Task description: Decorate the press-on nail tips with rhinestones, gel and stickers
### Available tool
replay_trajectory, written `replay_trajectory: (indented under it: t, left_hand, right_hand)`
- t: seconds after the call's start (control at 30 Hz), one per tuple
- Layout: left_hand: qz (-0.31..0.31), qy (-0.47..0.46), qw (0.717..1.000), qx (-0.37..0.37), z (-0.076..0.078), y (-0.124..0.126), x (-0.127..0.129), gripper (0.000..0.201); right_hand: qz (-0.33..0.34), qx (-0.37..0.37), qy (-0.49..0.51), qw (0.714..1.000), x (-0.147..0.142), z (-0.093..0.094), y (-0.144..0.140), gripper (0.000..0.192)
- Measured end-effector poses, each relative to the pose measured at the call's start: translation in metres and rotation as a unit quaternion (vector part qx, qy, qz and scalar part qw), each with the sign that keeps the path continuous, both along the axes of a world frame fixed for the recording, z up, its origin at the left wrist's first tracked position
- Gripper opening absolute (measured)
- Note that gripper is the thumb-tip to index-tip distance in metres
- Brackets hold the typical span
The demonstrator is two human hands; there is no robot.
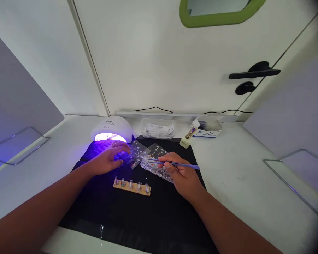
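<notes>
We've got tweezers (pixel 175 163) pinched in right hand (pixel 184 176) over the bead tray (pixel 156 169); left hand (pixel 108 160) flat, released, on sticker sheet (pixel 134 155).

A matt black cloth mat (pixel 137 215) covers the smooth white worktop (pixel 241 176). Clear glossy plastic organiser box (pixel 156 169); thin, probably metal tweezers (pixel 175 163); pale wooden strip (pixel 131 187); glossy white plastic lamp (pixel 111 128).

We see a black mat (pixel 137 215) on a white table (pixel 241 176), a white lamp (pixel 112 129) glowing purple, blue tweezers (pixel 175 163), and a green-framed mirror (pixel 219 16).
</notes>
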State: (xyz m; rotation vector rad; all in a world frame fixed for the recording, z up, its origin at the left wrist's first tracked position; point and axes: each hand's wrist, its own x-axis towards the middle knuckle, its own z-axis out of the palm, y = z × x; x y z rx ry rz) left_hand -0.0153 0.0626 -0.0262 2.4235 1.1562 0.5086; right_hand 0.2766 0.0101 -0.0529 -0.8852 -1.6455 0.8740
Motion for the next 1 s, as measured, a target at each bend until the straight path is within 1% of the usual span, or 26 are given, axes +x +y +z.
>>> replay_trajectory:
  t: [0.1,0.2,0.27,0.37,0.6,0.83,0.9,1.0]
  left_hand:
    - [-0.050,0.039,0.998,-0.002,-0.006,-0.002,0.000,0.048]
    - [-0.066,0.080,0.995,0.002,-0.010,0.000,0.003,0.061]
    - [-0.068,0.119,0.990,0.031,-0.012,0.001,0.005,0.063]
    - [-0.070,0.163,0.980,0.086,-0.012,0.004,0.007,0.057]
    - [-0.092,0.175,0.968,0.152,-0.011,0.009,0.009,0.042]
    - [-0.080,0.176,0.951,0.243,-0.015,0.009,0.011,0.030]
    - [-0.071,0.170,0.945,0.272,-0.015,0.009,0.011,0.026]
    - [-0.041,0.149,0.931,0.331,-0.013,0.009,0.009,0.023]
  right_hand:
    - [0.002,0.002,-0.002,1.000,0.001,-0.003,0.001,0.021]
    - [0.004,0.002,-0.003,1.000,0.001,-0.005,0.003,0.020]
    - [0.004,0.004,0.001,1.000,0.001,-0.005,0.004,0.019]
    - [-0.001,0.007,0.002,1.000,0.001,-0.005,0.005,0.018]
    - [0.010,0.009,-0.001,1.000,0.000,-0.005,0.004,0.018]
    - [0.015,0.020,-0.002,1.000,0.002,-0.004,0.002,0.020]
    - [0.017,0.003,0.017,1.000,0.002,-0.003,0.001,0.019]
    - [0.023,-0.058,0.088,0.994,-0.002,-0.002,-0.002,0.018]
